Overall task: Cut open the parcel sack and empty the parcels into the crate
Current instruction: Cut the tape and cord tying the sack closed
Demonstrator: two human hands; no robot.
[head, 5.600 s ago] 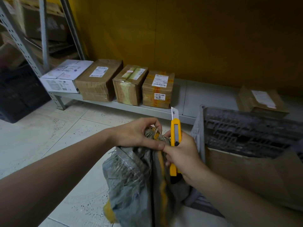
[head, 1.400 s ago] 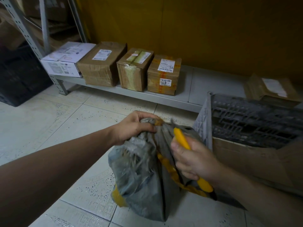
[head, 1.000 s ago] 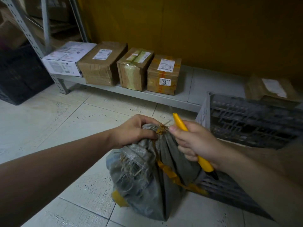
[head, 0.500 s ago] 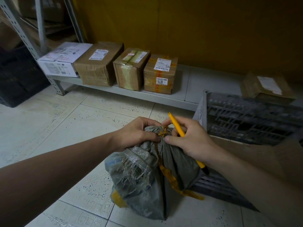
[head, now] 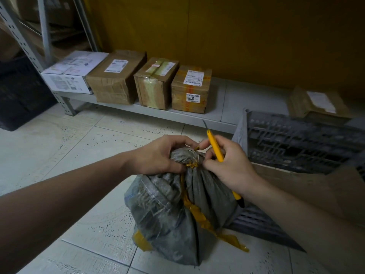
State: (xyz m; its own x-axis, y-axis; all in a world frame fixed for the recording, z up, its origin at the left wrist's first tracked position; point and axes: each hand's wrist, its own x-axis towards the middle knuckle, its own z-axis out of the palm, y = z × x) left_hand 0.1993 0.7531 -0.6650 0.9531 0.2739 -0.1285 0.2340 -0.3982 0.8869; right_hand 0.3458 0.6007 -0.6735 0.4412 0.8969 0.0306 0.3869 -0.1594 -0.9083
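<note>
A grey woven parcel sack (head: pixel 167 210) stands on the tiled floor, its neck bunched and tied with yellow tape (head: pixel 191 165). My left hand (head: pixel 158 155) grips the gathered neck from the left. My right hand (head: pixel 231 165) holds a yellow utility knife (head: pixel 215 149) with the blade out, pointing up and away; its fingertips pinch at the tie. More yellow tape runs down the sack's front. To the right lies a grey plastic crate (head: pixel 296 139), tilted on its side, with cardboard in front of it.
A low grey metal shelf (head: pixel 221 107) along the yellow wall holds a white box (head: pixel 73 72) and three brown cartons (head: pixel 116 76), plus a flat parcel (head: pixel 316 101) at the right. A dark crate (head: pixel 17 91) stands at the far left behind the rack's uprights.
My right hand has turned the knife from lying low against the sack's side to blade-up beside the tied neck. My left hand has kept its grip on the neck.
</note>
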